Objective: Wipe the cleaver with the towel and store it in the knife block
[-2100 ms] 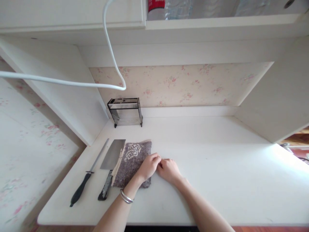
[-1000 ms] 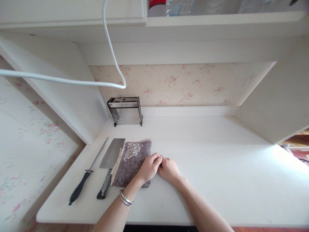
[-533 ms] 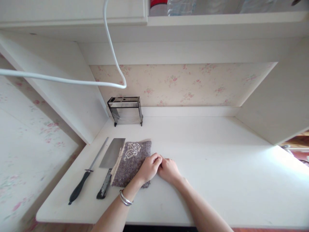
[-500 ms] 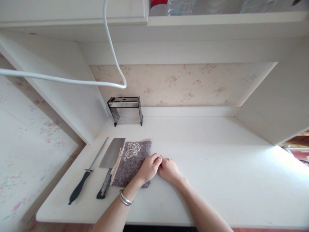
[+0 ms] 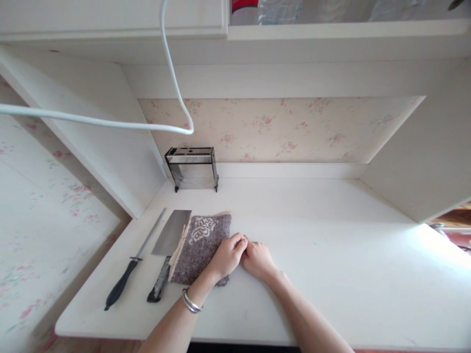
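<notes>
My left hand (image 5: 230,252), with silver bangles (image 5: 192,302) on its wrist, is closed and rests by the right edge of a folded brown-and-cream patterned cloth (image 5: 200,255). Against it, knuckles touching, lies my right hand (image 5: 257,259), also curled closed on the white counter. Nothing shows in either fist. A cleaver lies left of the cloth, its broad blade (image 5: 171,233) pointing away and its worn black handle (image 5: 159,282) towards me; the cloth borders it. Farther left is a sharpening steel with a black handle (image 5: 121,287).
A toaster (image 5: 193,169) with shiny metal sides stands at the back left of the white counter (image 5: 331,264). Side panels bound the counter, and a shelf (image 5: 331,30) runs overhead. A white cable (image 5: 172,78) hangs across the upper left, close to the camera.
</notes>
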Demonstrator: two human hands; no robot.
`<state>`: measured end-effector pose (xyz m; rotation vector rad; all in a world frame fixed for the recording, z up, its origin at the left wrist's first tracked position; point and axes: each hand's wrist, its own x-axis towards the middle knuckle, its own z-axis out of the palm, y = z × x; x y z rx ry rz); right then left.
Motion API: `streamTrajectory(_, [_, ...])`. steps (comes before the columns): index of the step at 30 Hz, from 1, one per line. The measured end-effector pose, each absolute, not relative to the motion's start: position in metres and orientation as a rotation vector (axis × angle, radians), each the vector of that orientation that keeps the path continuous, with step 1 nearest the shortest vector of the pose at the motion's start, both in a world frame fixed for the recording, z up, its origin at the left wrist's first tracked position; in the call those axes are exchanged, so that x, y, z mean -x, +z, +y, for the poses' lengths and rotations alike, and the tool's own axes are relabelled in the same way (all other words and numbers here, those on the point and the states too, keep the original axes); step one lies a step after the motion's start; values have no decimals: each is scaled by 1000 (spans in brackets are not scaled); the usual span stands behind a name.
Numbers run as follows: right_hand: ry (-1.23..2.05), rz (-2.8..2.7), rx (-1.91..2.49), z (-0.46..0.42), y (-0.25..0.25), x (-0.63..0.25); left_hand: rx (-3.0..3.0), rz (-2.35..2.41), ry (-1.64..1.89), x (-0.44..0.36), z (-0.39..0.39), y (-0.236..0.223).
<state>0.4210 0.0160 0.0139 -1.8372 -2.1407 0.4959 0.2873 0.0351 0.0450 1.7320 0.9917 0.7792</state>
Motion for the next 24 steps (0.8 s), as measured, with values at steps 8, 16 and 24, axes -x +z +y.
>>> streamTrajectory(8, [506, -2159, 1828, 16, 14, -422, -1735, 990, 778, -288, 36, 44])
streamTrajectory(16, [543, -2145, 1858, 17, 13, -421, -1740, 989, 775, -287, 36, 44])
streamTrajectory(24, [557, -2113, 1837, 17, 12, -421, -1752, 991, 773, -287, 36, 43])
